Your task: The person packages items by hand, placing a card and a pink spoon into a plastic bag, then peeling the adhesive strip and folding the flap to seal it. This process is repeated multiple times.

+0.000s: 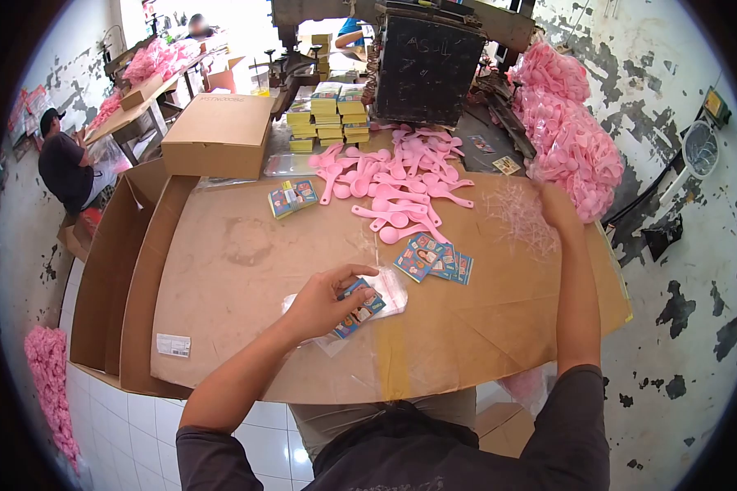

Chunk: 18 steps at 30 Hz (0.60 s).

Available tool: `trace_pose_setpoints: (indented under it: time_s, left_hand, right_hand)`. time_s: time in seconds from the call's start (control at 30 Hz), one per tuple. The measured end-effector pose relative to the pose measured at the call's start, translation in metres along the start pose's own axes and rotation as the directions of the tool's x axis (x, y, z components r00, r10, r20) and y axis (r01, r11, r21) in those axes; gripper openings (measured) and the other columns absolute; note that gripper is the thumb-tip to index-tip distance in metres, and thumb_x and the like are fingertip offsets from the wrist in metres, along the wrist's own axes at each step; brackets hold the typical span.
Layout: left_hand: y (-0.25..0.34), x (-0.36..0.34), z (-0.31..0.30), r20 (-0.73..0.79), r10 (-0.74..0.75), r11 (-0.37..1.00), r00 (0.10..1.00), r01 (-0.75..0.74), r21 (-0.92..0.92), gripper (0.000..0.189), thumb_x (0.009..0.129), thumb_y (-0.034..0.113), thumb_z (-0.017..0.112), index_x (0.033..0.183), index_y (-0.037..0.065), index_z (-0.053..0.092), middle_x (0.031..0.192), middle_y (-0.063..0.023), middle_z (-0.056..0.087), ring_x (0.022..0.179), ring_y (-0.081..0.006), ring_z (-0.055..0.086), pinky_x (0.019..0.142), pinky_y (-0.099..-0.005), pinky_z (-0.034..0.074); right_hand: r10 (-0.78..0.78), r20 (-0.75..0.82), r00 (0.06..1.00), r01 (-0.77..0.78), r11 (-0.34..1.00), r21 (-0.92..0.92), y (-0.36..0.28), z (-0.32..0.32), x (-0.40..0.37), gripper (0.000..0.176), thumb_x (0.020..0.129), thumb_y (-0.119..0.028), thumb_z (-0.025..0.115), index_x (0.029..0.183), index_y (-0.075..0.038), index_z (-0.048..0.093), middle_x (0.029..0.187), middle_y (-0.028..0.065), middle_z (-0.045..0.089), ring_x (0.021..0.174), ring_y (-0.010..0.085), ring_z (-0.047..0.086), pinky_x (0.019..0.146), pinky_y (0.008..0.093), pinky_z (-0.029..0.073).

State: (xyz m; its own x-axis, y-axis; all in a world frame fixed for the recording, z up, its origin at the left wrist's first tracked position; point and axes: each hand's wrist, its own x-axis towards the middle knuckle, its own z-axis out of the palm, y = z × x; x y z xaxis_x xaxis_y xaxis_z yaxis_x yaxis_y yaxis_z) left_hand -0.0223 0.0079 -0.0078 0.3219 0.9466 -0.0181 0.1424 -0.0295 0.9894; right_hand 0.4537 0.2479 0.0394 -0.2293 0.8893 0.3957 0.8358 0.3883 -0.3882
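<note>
My left hand (329, 301) is closed on a blue printed card (357, 309) above clear plastic bags (391, 290) near the table's front. My right hand (553, 206) reaches to the right side, at the edge of a pile of thin clear strips (516, 214); its fingertips are too small and blurred to make out. Several blue cards (422, 255) lie fanned between my hands. Beyond them spreads a heap of pink spoons (397, 196). A banded stack of cards (291, 198) sits to the left of the spoons.
Cardboard covers the table (246, 270). A closed carton (219, 123) and stacks of yellow-edged cards (327, 110) stand at the back, beside a black machine box (427, 69). Bagged pink spoons (569, 131) pile up at right. A person (67, 168) sits at far left, beyond an open box (110, 270).
</note>
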Motion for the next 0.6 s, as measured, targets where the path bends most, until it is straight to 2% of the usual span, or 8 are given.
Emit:
trace_pose_setpoints:
  time_s: [0.03, 0.07, 0.17, 0.27, 0.33, 0.43, 0.53, 0.6]
  left_hand:
    - [-0.002, 0.001, -0.001, 0.003, 0.029, 0.999, 1.000, -0.028, -0.032, 0.034, 0.101, 0.010, 0.067, 0.133, -0.001, 0.060, 0.112, -0.0086, 0.073, 0.098, -0.0073, 0.065, 0.084, -0.0254, 0.054]
    - [-0.003, 0.001, -0.001, 0.013, 0.034, 0.997, 0.999, -0.033, -0.067, 0.033, 0.101, 0.010, 0.067, 0.132, -0.002, 0.060, 0.111, -0.0082, 0.073, 0.098, -0.0074, 0.065, 0.083, -0.0254, 0.054]
    - [0.001, -0.001, 0.000, 0.015, 0.038, 0.987, 0.999, -0.036, -0.160, 0.031, 0.102, 0.009, 0.066, 0.130, -0.002, 0.060, 0.107, -0.0070, 0.074, 0.097, -0.0077, 0.066, 0.082, -0.0252, 0.055]
    - [0.007, -0.001, -0.002, 0.025, 0.003, 0.983, 1.000, 0.002, -0.182, 0.030, 0.102, 0.009, 0.065, 0.130, -0.001, 0.060, 0.104, -0.0060, 0.074, 0.093, -0.0071, 0.066, 0.080, -0.0248, 0.055]
    - [0.005, 0.001, -0.004, 0.026, -0.001, 0.985, 1.000, 0.006, -0.175, 0.029, 0.103, 0.009, 0.064, 0.130, 0.001, 0.060, 0.103, -0.0054, 0.074, 0.091, -0.0060, 0.066, 0.078, -0.0244, 0.055]
    - [0.004, 0.001, -0.004, 0.008, 0.009, 0.980, 1.000, -0.008, -0.197, 0.026, 0.104, 0.012, 0.064, 0.127, 0.000, 0.062, 0.096, -0.0038, 0.075, 0.084, -0.0049, 0.067, 0.072, -0.0225, 0.054]
    - [0.008, 0.000, -0.010, 0.004, -0.063, 0.993, 0.998, 0.063, -0.097, 0.024, 0.105, 0.017, 0.063, 0.122, 0.000, 0.065, 0.090, -0.0028, 0.075, 0.076, -0.0038, 0.066, 0.065, -0.0205, 0.052]
    - [0.005, 0.000, -0.012, -0.012, -0.052, 0.994, 0.999, 0.051, -0.101, 0.024, 0.105, 0.020, 0.063, 0.118, 0.000, 0.067, 0.088, -0.0027, 0.075, 0.072, -0.0026, 0.063, 0.060, -0.0198, 0.048]
  right_hand:
    - [-0.167, -0.122, 0.978, 0.129, 0.955, -0.267, 0.008, 0.007, -0.012, 0.024, 0.089, -0.004, 0.069, 0.112, 0.000, 0.071, 0.100, 0.0105, 0.073, 0.096, 0.0249, 0.069, 0.089, 0.0375, 0.054]
    - [-0.349, -0.187, 0.918, 0.206, 0.824, -0.527, 0.017, 0.010, -0.024, 0.025, 0.088, -0.002, 0.068, 0.113, 0.000, 0.071, 0.102, 0.0123, 0.073, 0.099, 0.0287, 0.069, 0.092, 0.0399, 0.053]
    - [-0.346, -0.254, 0.903, 0.177, 0.840, -0.514, -0.049, 0.007, -0.031, 0.031, 0.082, 0.000, 0.068, 0.112, -0.002, 0.073, 0.124, 0.0171, 0.067, 0.114, 0.0355, 0.062, 0.101, 0.0480, 0.046]
    - [-0.324, -0.038, 0.945, 0.309, 0.927, -0.212, -0.067, 0.037, -0.026, 0.033, 0.085, -0.004, 0.068, 0.117, -0.005, 0.072, 0.128, 0.0150, 0.064, 0.114, 0.0334, 0.061, 0.101, 0.0475, 0.045]
    - [-0.239, 0.101, 0.966, 0.249, 0.963, -0.103, -0.079, 0.071, -0.022, 0.029, 0.088, -0.011, 0.068, 0.116, -0.007, 0.073, 0.126, 0.0142, 0.064, 0.116, 0.0337, 0.059, 0.100, 0.0457, 0.047]
    - [-0.256, 0.011, 0.967, 0.252, 0.944, -0.211, -0.106, 0.111, -0.023, 0.024, 0.089, -0.016, 0.070, 0.111, -0.006, 0.072, 0.120, 0.0131, 0.066, 0.117, 0.0332, 0.058, 0.100, 0.0464, 0.046]
    - [-0.255, -0.019, 0.967, 0.239, 0.929, -0.282, -0.104, 0.128, -0.015, 0.025, 0.090, -0.016, 0.069, 0.113, -0.006, 0.071, 0.118, 0.0135, 0.066, 0.115, 0.0333, 0.058, 0.098, 0.0476, 0.045]
    - [-0.195, 0.008, 0.981, 0.191, 0.951, -0.244, -0.103, 0.129, -0.011, 0.027, 0.090, -0.015, 0.068, 0.115, -0.005, 0.070, 0.115, 0.0147, 0.066, 0.112, 0.0353, 0.059, 0.099, 0.0486, 0.044]
